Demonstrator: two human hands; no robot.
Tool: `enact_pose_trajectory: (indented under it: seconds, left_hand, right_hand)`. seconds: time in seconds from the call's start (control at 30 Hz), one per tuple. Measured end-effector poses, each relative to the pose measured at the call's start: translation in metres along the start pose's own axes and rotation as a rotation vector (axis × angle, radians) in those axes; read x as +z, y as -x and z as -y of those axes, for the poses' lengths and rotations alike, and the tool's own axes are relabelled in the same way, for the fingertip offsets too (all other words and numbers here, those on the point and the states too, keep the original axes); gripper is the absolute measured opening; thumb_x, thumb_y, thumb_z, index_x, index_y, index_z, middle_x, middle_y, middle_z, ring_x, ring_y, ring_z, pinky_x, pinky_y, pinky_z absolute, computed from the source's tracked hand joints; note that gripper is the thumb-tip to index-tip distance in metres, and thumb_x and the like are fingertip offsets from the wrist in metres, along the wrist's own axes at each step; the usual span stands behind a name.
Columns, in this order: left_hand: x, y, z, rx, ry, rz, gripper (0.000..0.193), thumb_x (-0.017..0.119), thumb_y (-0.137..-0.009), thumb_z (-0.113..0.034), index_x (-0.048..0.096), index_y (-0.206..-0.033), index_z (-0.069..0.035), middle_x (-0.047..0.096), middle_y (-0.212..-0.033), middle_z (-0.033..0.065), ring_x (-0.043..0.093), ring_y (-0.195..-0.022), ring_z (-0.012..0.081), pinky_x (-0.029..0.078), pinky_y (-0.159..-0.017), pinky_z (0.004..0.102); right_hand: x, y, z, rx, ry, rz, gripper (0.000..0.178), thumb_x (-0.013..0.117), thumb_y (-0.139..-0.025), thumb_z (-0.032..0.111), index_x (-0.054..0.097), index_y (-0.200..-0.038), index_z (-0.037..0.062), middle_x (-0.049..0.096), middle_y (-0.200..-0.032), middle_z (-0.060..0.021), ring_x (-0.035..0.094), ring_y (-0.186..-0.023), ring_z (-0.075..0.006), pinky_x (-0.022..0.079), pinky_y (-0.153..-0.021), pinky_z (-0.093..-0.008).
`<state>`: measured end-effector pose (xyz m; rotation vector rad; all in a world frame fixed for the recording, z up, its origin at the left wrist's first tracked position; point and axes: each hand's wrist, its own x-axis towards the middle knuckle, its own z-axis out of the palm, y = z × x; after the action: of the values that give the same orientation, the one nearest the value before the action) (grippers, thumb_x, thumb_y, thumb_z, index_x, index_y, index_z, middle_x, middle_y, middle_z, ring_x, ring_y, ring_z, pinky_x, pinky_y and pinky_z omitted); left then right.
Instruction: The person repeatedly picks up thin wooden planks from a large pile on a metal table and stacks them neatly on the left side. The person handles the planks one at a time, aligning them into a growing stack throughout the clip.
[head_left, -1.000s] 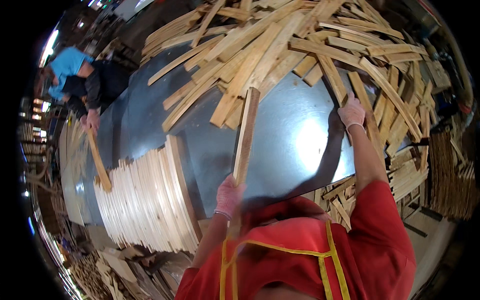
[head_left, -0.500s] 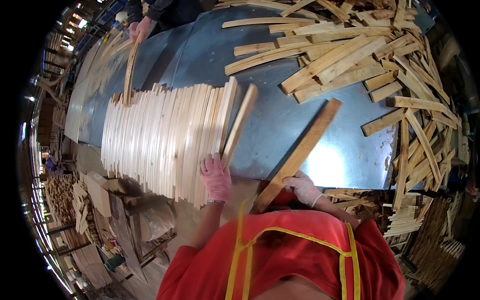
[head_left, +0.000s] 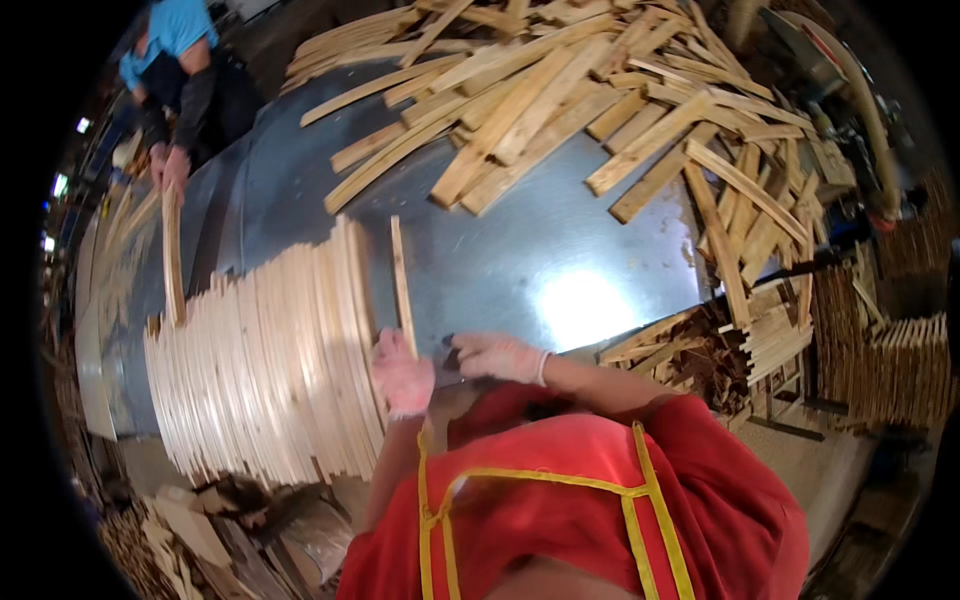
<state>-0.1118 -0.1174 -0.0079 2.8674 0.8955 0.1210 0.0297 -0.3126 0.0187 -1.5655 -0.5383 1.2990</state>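
Your left hand (head_left: 402, 375) rests at the near end of a thin wooden slat (head_left: 402, 285) that stands on edge on the grey metal table (head_left: 520, 260); the fingers look closed around its lower end, though the exact grip is partly hidden by the glove. Your right hand (head_left: 497, 357) lies just beside it, at 3 o'clock from the left, with fingers stretched flat and narrow and tips pointing toward the slat; I cannot tell if they touch the wood. The slat is a little apart from the row of upright slats (head_left: 265, 370), which stands at 9 o'clock from your hands; the loose heap of slats (head_left: 590, 110) lies at 12 to 1 o'clock, well apart.

To do this well, I think you should keep the slat upright and parallel with the row; push it sideways with the flat right hand until it is touching the last piece; keep the near ends in one line, so the row does not lean. Another person's hands (head_left: 168, 165) hold a slat (head_left: 172, 255) at 10 o'clock; stay apart from them.
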Motion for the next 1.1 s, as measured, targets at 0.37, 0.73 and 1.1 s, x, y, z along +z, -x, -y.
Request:
enact_pose_trajectory:
  seconds: [0.37,0.73,1.1]
  left_hand:
    - [-0.026,-0.021,-0.006,0.023,-0.171,-0.057,0.074,0.078,-0.085,-0.027,0.051,-0.152,-0.009,0.052,-0.155,0.0172,0.048,-0.145,0.0349,0.038,-0.117,0.0554]
    - [-0.001,-0.054,-0.225,0.363,0.204,0.135,0.089,0.086,-0.079,-0.038,0.05,-0.154,-0.009,0.055,-0.153,0.0193,0.051,-0.142,0.0395,0.041,-0.116,0.0528]
    - [0.012,-0.075,-0.258,0.316,0.068,0.474,0.079,0.082,-0.083,-0.038,0.05,-0.149,-0.008,0.067,-0.129,0.0159,0.069,-0.111,0.0354,0.056,-0.092,0.0428]
  right_hand:
    - [-0.386,0.054,-0.012,0.143,-0.24,-1.508,0.046,0.073,-0.088,0.027,0.068,-0.121,-0.0051,0.07,-0.097,-0.0173,0.067,-0.083,-0.0294,0.053,-0.076,-0.0378]
    - [-0.289,0.07,-0.041,-0.017,-0.213,-0.641,0.056,0.074,-0.091,0.029,0.065,-0.136,-0.0018,0.074,-0.122,-0.0192,0.07,-0.115,-0.0282,0.053,-0.103,-0.0375]
    - [-0.422,0.208,-0.049,0.467,0.983,-1.206,0.063,0.077,-0.083,0.025,0.062,-0.14,0.0026,0.071,-0.123,-0.0216,0.071,-0.108,-0.0366,0.058,-0.093,-0.0463]
